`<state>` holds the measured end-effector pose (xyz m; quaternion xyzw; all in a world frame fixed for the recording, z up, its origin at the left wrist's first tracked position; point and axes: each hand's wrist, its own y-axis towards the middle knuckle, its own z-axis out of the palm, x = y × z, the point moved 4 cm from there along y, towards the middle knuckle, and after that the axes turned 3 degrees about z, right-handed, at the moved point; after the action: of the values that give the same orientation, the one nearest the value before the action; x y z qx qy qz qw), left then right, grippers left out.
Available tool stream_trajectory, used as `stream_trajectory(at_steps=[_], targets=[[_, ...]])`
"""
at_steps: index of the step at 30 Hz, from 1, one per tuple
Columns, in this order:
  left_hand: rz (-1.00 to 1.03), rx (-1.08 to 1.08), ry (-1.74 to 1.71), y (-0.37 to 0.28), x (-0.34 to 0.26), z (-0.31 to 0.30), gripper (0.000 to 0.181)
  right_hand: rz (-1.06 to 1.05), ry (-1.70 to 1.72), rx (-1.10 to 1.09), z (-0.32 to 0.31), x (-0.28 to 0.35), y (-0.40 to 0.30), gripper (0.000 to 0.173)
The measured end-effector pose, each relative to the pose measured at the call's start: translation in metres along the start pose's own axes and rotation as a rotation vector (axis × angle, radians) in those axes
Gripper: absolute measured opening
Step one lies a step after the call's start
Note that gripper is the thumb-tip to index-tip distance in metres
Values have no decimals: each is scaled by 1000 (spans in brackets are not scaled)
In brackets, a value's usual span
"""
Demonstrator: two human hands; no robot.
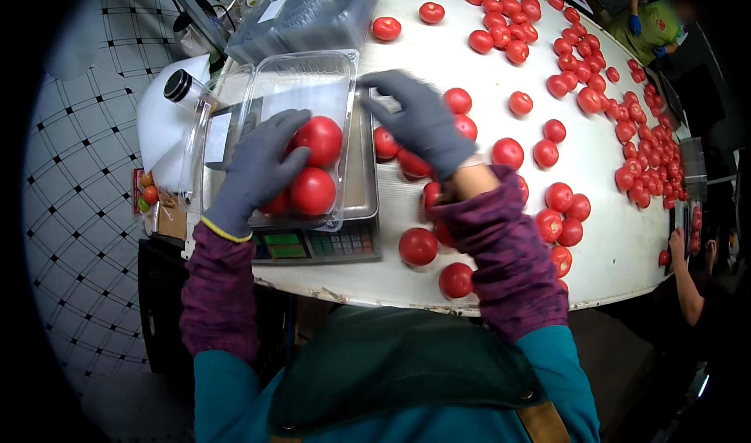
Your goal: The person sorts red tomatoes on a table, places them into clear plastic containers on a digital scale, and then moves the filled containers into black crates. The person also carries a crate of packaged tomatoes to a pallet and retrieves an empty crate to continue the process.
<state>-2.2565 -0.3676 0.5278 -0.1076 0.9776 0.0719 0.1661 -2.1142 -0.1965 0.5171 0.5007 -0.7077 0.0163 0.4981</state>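
Note:
A clear plastic clamshell tray [305, 62] stands on the pan [361, 202] of a digital weighing scale [340, 242]. In its near half lie a large upper tomato [320, 141] and a lower tomato [313, 191], with part of another red one beside them. My left hand [261, 158], in a grey glove, reaches over the tray's left side, its fingers and thumb curled around the left of the upper tomato. Just right of the tray, my right hand [413, 111] is slightly blurred, empty, with its fingers apart. Below its palm sit loose tomatoes [413, 162], partly hidden by the hand and sleeve.
More tomatoes [587, 62] are spread over the white table [598, 267]. Stacked clear trays [317, 15] stand behind the scale. A black-capped container [178, 85] and a white bag [164, 126] are at left. Two other people work at the far right [648, 23] and right edge [689, 290].

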Motion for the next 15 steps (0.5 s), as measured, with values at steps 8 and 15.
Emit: stream_trajectory(at_steps=[8, 15], targets=[[-37, 150, 223, 42, -21, 26, 68, 587, -791, 266, -119, -103, -147, 34], [-50, 130, 313, 43, -13, 37, 67, 517, -684, 155, -111, -115, -213, 27]])
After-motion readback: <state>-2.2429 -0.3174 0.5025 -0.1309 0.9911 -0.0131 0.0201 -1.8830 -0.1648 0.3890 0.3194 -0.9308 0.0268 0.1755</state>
